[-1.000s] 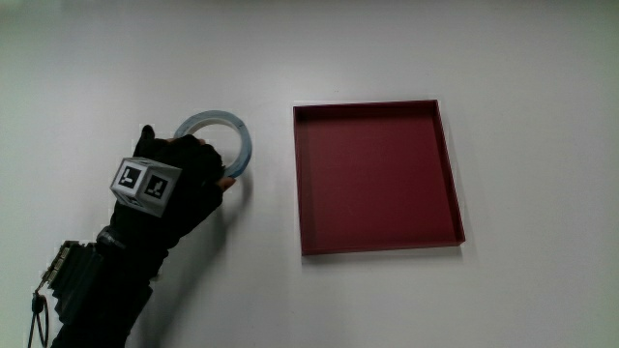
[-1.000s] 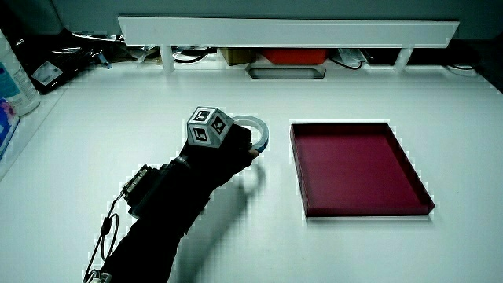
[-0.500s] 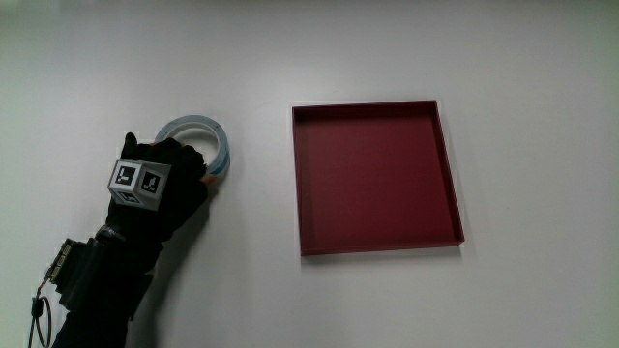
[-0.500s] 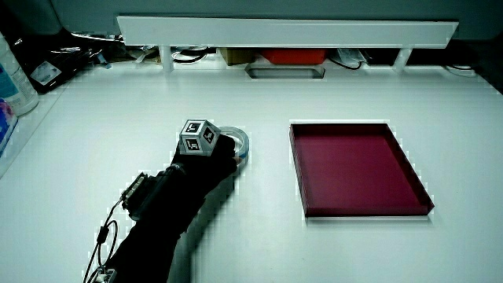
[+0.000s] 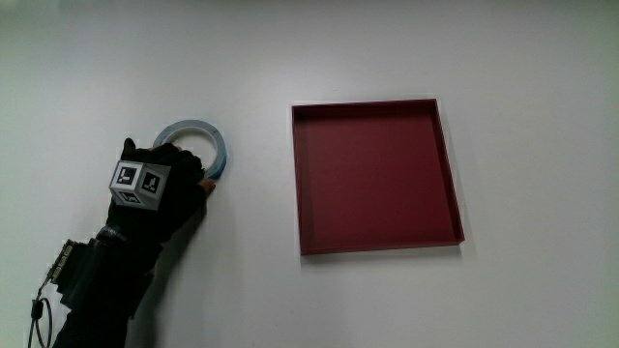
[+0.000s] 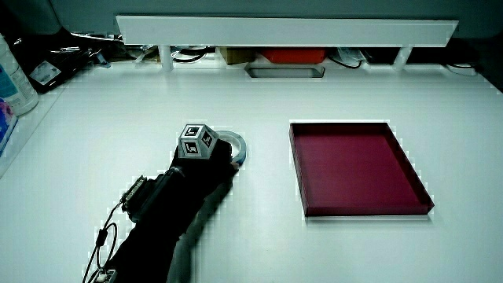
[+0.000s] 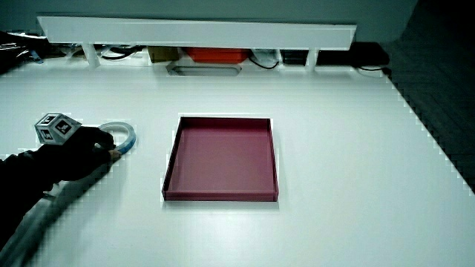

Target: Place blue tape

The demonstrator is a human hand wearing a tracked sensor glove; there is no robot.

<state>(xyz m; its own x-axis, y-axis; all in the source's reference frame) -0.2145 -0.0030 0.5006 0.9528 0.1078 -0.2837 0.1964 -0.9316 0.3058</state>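
**Desk:** Where is your blue tape point(image 5: 206, 147) lying?

**Caption:** Your roll lies flat on the white worktop point(image 5: 387, 309), beside the red tray point(image 5: 375, 176) and clearly apart from it. None of it is inside the tray. In both side views the ring point(image 6: 234, 145) point(image 7: 122, 136) sits level on the surface, with its open middle facing up.

**Desk:** And your hand?

**Caption:** Your gloved hand point(image 5: 160, 184) covers the part of the roll nearest you, reaching in from your side of the worktop. Your fingers point(image 5: 191, 172) are curled over the rim of the ring and pinch it, with a bare fingertip showing at the ring's outer edge on the side toward the tray. The patterned cube point(image 5: 135, 183) on the back of the glove faces up. Your forearm point(image 5: 97, 285) runs back toward you across the worktop, with a small device and a cable on it.

**Desk:** What else is in the shot?

**Caption:** The tray is shallow and square, with low walls. In a side view a low white partition point(image 6: 287, 31) stands at the worktop's edge farthest from you, with cables and a red object under it. A container with a blue label point(image 6: 14, 86) stands at the worktop's edge, farther from you than your hand.
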